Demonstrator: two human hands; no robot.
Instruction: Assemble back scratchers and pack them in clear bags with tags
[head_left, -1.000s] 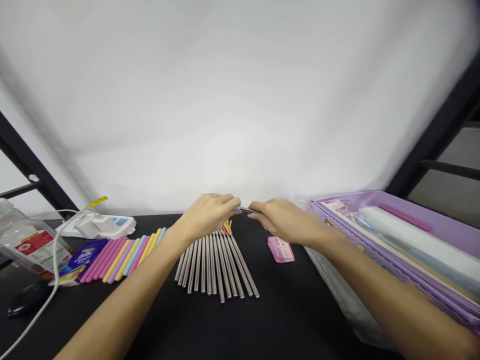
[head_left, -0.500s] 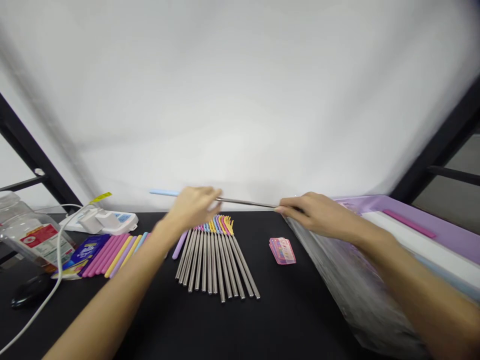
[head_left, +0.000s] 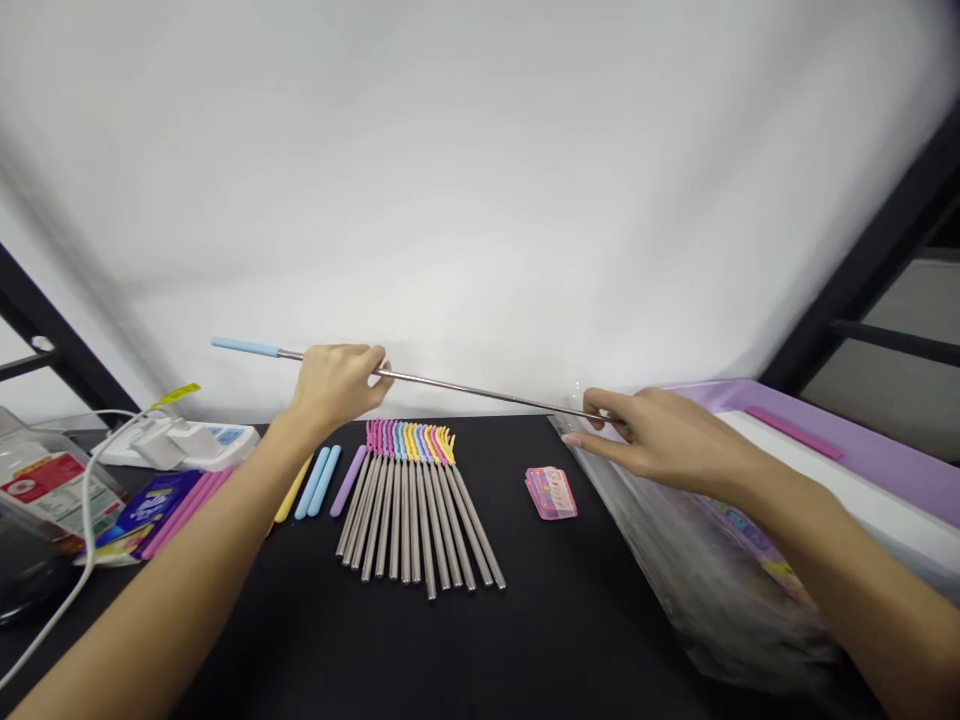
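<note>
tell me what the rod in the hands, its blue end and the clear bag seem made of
Rod: likely metal, polished, from its silvery shine.
Blue end: smooth, evenly coloured; perhaps plastic or foam.
Bag: probably thin plastic film, see-through and wrinkled.

No word or number can be made out for certain. White lettering crosses the blue packet [head_left: 156,503], and small print fills the red-and-white label [head_left: 56,490] on the jar [head_left: 21,447] (too blurred to spell out), while the printing on the pink cards [head_left: 553,493] is equally illegible.
</note>
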